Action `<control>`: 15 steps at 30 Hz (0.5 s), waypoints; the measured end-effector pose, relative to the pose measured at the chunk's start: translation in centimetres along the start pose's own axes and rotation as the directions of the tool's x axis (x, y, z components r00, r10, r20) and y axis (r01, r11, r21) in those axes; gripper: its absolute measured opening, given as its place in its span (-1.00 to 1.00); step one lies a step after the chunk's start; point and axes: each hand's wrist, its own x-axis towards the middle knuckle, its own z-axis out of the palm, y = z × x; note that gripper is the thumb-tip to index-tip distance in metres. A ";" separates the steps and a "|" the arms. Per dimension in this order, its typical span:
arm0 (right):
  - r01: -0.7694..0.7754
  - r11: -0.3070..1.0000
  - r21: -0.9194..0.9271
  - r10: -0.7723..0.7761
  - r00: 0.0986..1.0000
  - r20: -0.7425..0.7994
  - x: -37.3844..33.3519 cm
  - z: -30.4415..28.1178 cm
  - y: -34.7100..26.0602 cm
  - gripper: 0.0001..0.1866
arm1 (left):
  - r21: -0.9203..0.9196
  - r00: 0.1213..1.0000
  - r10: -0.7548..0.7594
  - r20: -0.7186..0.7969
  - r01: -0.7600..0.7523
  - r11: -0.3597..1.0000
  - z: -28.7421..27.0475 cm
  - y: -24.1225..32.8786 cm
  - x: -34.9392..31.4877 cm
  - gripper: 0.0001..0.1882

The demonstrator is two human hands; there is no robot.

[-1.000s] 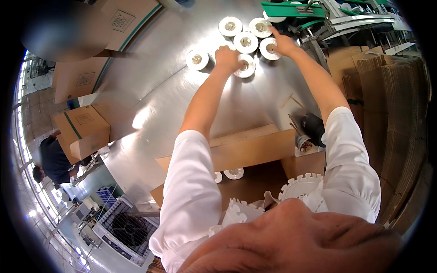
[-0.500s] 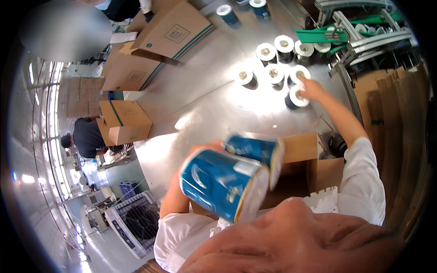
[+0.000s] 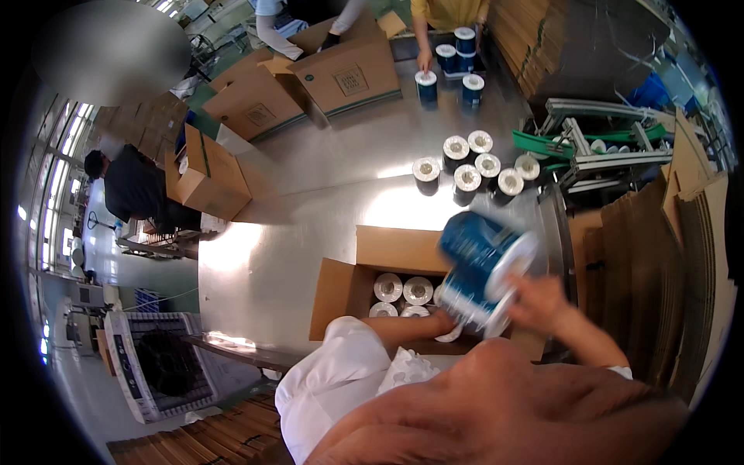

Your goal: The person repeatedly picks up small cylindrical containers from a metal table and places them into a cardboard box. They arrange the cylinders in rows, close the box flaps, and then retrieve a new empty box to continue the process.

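While right hand [image 3: 539, 304] pinches two blue film-wrapped rolls [image 3: 477, 239] by white ends [image 3: 518, 254] (best hold, probably), left hand [image 3: 442, 322], just left: grip unclear; rolls likely light, squashy, slippery.

Blue canisters [image 3: 474, 242] at four o'clock blur, the left hand [image 3: 440, 322] is partly hidden, and a co-worker [image 3: 451, 12] at one o'clock is cropped.

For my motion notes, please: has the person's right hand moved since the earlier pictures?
Yes: the right hand, holding two blue canisters, has drawn back, farther from the green rail.
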 end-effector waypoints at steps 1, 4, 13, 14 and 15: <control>0.074 0.997 0.020 -0.076 0.989 0.123 -0.6 1.4 -2.0 -0.32 | 0.011 0.999 -0.029 -0.022 0.030 1.000 1.9 -0.5 0.0 -0.52; 0.018 0.996 0.089 -0.061 0.858 0.510 -1.9 5.5 -6.4 -0.39 | -0.102 0.917 -0.213 -0.338 0.189 0.977 9.2 -2.6 0.6 -0.50; 0.005 0.900 -0.436 0.417 0.285 0.863 -5.4 28.4 1.2 -0.67 | 0.052 0.979 -0.081 -0.187 0.092 0.994 8.3 -3.7 -2.9 -0.47; -0.019 0.886 -0.464 0.453 0.256 0.854 -4.3 28.3 1.3 -0.61 | 0.014 0.988 -0.099 -0.119 0.102 0.995 7.7 -3.8 -3.3 -0.45; -0.075 0.874 -0.481 0.478 0.313 0.820 -5.0 29.4 2.5 -0.57 | -0.011 0.995 -0.084 -0.047 0.084 0.996 5.6 -3.6 -3.6 -0.43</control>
